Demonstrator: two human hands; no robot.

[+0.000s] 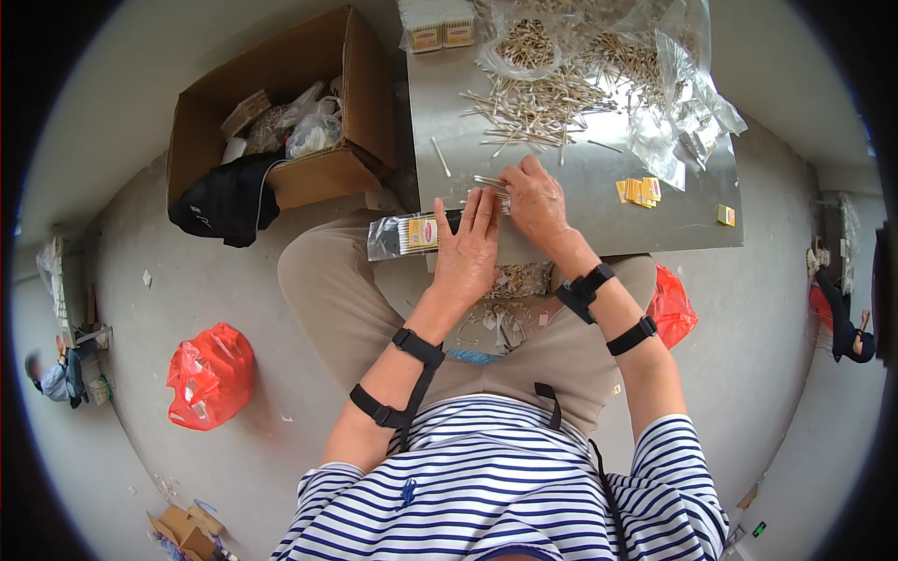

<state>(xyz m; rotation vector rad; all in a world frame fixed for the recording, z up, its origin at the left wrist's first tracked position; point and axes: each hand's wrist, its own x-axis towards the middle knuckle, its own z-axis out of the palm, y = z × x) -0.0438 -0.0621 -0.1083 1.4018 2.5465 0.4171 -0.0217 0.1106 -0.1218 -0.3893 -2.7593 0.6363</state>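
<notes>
Slim white-tipped cotton swabs (488, 182) sit near the front edge of the grey metal bench (669, 226), between the extended-fingered left hand (466, 254) and the curled right hand (537, 204), whose grip I cannot tell.

Packing workshop: loose cotton swabs (543, 105) heaped on metal tabletop (655, 230) beyond right hand (536, 202), open carton (372, 103) left of left hand (467, 260) (other people (62, 381), both far sides).

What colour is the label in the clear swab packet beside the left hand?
The label is mostly yellow, seen in the head view.
</notes>
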